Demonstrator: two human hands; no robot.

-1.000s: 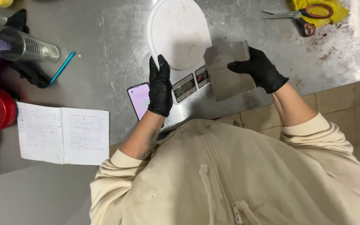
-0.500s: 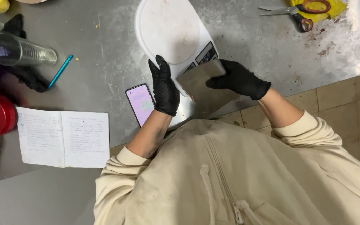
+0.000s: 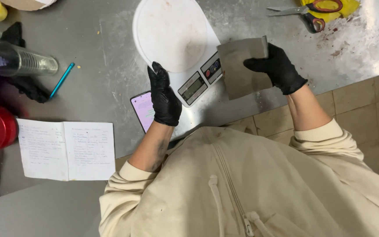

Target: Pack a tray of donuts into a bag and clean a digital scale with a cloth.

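While the left hand (image 3: 165,98) rests flat, fingers released, on the scale (image 3: 185,66), right hand (image 3: 277,68) fingers grasp a grey sheet (image 3: 240,72).

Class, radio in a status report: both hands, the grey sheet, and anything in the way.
Left hand on the kitchen scale, empty. Right hand grips grey sheet beside the scale. Phone under left wrist.
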